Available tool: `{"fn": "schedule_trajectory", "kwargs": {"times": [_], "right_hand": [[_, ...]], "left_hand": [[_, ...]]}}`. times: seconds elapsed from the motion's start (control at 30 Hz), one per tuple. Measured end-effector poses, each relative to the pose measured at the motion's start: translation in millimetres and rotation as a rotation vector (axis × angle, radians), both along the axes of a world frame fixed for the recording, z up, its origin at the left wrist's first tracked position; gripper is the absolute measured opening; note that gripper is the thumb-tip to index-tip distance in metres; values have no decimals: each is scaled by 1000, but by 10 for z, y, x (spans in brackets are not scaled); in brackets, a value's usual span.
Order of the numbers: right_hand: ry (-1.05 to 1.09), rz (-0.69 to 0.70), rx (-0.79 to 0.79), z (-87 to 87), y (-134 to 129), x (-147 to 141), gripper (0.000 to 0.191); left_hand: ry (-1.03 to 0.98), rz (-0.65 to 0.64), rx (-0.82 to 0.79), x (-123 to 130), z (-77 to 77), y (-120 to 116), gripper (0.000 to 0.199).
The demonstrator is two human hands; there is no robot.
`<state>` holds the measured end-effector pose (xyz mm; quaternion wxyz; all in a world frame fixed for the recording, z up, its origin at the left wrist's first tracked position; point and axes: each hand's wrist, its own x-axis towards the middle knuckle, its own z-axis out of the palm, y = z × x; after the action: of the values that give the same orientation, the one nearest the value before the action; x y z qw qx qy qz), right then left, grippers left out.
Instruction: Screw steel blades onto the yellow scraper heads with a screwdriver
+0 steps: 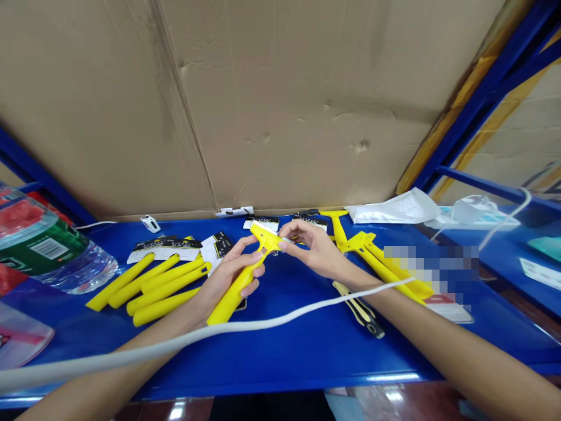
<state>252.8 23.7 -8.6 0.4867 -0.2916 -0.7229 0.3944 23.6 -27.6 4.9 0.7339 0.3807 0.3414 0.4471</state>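
Note:
My left hand (pixel 241 266) is closed around the neck of a yellow scraper (pixel 230 295), whose handle slants down and left. At the right end of its wide head, my right hand (pixel 311 248) pinches with thumb and fingers; whether a small part is also between them is hidden. Several yellow scraper handles (pixel 169 289) lie to the left of my left hand, beside black-and-white printed cards (pixel 214 251). More yellow scrapers (pixel 372 260) rest behind and beyond my right forearm. Under that forearm lies a black-and-cream knife-like tool (pixel 362 313).
A white cable (pixel 280 320) hangs across the front, over the blue shelf (pixel 284 356). On the left stands a large bottle (pixel 52 251). White packaging (pixel 390 207) lies at the back right. Cardboard (pixel 284 105) and blue posts (pixel 464 117) bound the shelf.

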Motion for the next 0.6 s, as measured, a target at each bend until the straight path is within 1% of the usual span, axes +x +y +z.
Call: {"fn": "schedule_trajectory", "kwargs": {"times": [0.1,0.17,0.23,0.3,0.37,0.43,0.53,0.6], "right_hand": [[97,72,-187,-14,18,-7,42],[121,58,-278,-20,30,-11,48],[120,15,-323,-23,46,-10,52],[92,-28,-307,-26,70,5,49],[29,-77,-233,-37,103,40,37],[-100,-153,-87,-61,143,94,26],[-457,-232,201,-120,202,186,11],[-702,-207,319,-168,238,236,17]], "left_hand": [[-4,0,-5,-4,-43,16,54],[-11,2,-14,-4,-65,33,53],[-26,16,-11,-6,-65,46,53],[-47,44,2,-15,-39,56,52],[-63,60,-4,-36,1,66,49],[-83,64,-24,-64,36,81,47],[-132,82,-37,-99,68,103,47],[-151,92,-38,-110,84,102,47]]}}
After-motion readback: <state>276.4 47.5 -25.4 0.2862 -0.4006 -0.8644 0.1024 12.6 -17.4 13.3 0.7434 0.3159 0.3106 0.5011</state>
